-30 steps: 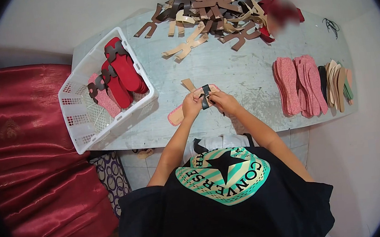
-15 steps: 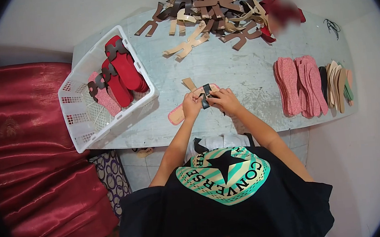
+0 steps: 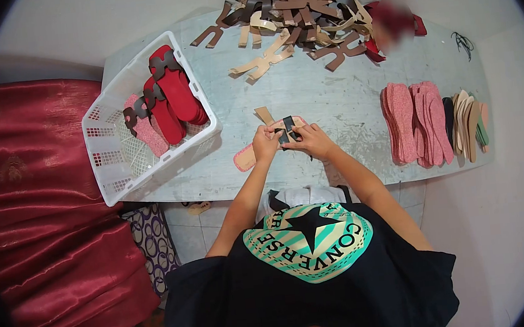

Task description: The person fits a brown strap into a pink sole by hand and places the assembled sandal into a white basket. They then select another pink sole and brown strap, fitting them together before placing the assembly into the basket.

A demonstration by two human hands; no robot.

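A slipper sole (image 3: 244,158), pink-edged with a tan face, lies on the table in front of me. Dark strap ends (image 3: 289,122) are folded over its upper part, and a tan strip (image 3: 262,115) sticks out beyond the far edge. My left hand (image 3: 264,144) is closed, pinching the strap where it crosses the sole. From the other side, my right hand (image 3: 311,141) has its fingers closed on the dark strap end. My fingers partly hide the strap and the sole beneath.
To the left, a white plastic basket (image 3: 99,163) holds red and pink slippers with dark straps. Cut brown, black and cream straps (image 3: 306,1) are heaped at the back. Pink soles (image 3: 402,123) and several other soles (image 3: 465,122) stand in rows at right.
The whole view has shifted slightly. My right fingers have moved a little on the dark strap; my left hand still pinches at the same spot.
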